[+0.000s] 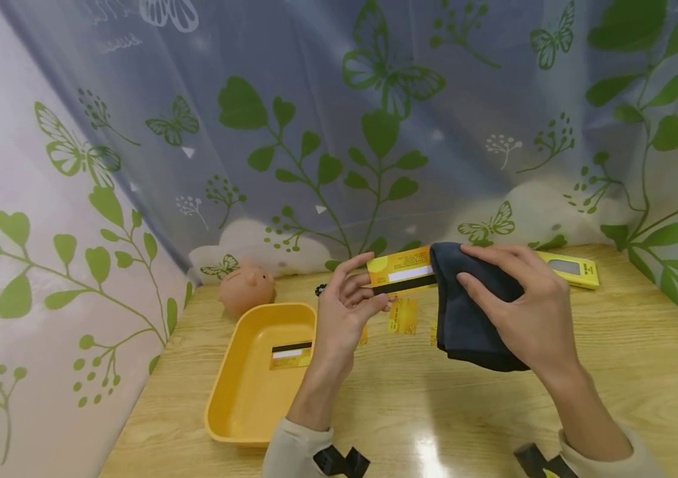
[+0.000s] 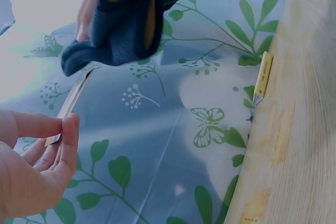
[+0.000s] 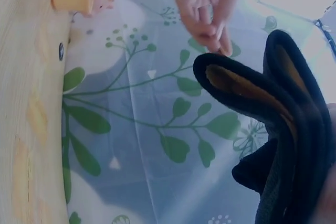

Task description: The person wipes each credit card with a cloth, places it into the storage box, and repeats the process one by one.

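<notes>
My left hand (image 1: 339, 318) pinches the left end of a yellow bank card (image 1: 405, 272), which has a black stripe and a white strip. In the left wrist view the card appears almost edge-on between thumb and fingers. My right hand (image 1: 530, 299) grips a folded dark blue cloth (image 1: 476, 318), thumb on the near side. The cloth's fold covers the card's right end in the head view. Orange-brown shows inside the folds of the cloth in the right wrist view. Both hands are held above the table. Whether the cloth presses on the card cannot be told.
A yellow tray (image 1: 225, 398) at the left contains another striped card (image 1: 289, 356). Behind it sits a pink piggy bank (image 1: 247, 290). More yellow cards (image 1: 403, 316) lie on the wooden table (image 1: 631, 372). A flat yellow box (image 1: 572, 269) lies at the back right, before a patterned curtain (image 1: 315, 99).
</notes>
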A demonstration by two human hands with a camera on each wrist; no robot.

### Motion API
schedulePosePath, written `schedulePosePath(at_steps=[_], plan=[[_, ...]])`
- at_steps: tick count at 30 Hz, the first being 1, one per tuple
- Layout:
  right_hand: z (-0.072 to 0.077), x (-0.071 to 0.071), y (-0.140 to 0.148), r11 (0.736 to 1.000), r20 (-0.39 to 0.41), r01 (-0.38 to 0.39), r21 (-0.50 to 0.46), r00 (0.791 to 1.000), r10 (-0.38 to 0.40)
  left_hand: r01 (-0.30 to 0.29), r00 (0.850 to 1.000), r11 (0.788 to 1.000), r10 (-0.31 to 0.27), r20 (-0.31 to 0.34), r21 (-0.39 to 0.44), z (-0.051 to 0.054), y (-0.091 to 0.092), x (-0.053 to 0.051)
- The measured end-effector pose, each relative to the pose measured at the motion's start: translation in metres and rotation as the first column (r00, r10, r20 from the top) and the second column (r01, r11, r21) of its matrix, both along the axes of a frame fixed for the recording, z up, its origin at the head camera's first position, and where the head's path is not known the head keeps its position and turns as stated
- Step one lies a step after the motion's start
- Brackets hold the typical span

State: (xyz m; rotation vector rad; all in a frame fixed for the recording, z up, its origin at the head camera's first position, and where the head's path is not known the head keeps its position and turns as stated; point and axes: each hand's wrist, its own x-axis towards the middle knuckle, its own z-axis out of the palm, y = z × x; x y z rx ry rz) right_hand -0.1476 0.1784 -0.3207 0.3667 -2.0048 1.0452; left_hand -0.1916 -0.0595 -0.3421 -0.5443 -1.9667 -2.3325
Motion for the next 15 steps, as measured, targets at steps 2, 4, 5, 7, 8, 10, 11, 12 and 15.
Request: schedulePosePath(at_steps=[2, 4, 5, 7, 8, 10, 11, 12, 15], plan=[[0.001, 0.002, -0.003, 1.0, -0.01, -0.016, 0.0, 1.0, 0.016, -0.005, 1.0, 1.0, 0.005, 0.002, 0.001, -0.001, 0.001, 0.0], [0.001, 0.004, -0.008, 0.999, -0.016, -0.031, 0.016, 0.999, 0.032, -0.004, 1.0, 1.0, 0.004, 0.003, 0.011, -0.001, 0.002, 0.0], [0.001, 0.005, -0.01, 0.999, -0.017, -0.04, 0.028, 0.999, 0.04, 0.0, 1.0, 1.0, 0.0, 0.003, 0.016, -0.002, 0.003, 0.0], [-0.001, 0.005, -0.016, 0.997, -0.014, -0.06, 0.053, 0.998, 0.061, 0.017, 1.0, 1.0, -0.017, 0.006, 0.024, -0.003, 0.006, 0.001], [-0.003, 0.004, -0.019, 0.995, -0.006, -0.07, 0.067, 0.997, 0.071, 0.027, 1.0, 0.999, -0.027, 0.006, 0.02, -0.004, 0.007, 0.002], [-0.007, 0.003, -0.026, 0.992, 0.01, -0.09, 0.089, 0.996, 0.089, 0.044, 0.999, 0.999, -0.044, 0.003, 0.01, -0.005, 0.01, 0.002], [-0.01, 0.003, -0.028, 0.991, 0.018, -0.098, 0.097, 0.995, 0.096, 0.052, 0.999, 0.999, -0.052, 0.002, 0.004, -0.006, 0.012, 0.003], [-0.011, 0.002, -0.031, 0.989, 0.026, -0.103, 0.103, 0.995, 0.101, 0.058, 0.998, 0.998, -0.058, -0.001, -0.001, -0.007, 0.013, 0.003], [-0.016, 0.001, -0.036, 0.987, 0.041, -0.109, 0.118, 0.994, 0.104, 0.067, 0.998, 0.998, -0.067, -0.023, -0.014, -0.008, 0.014, 0.004]])
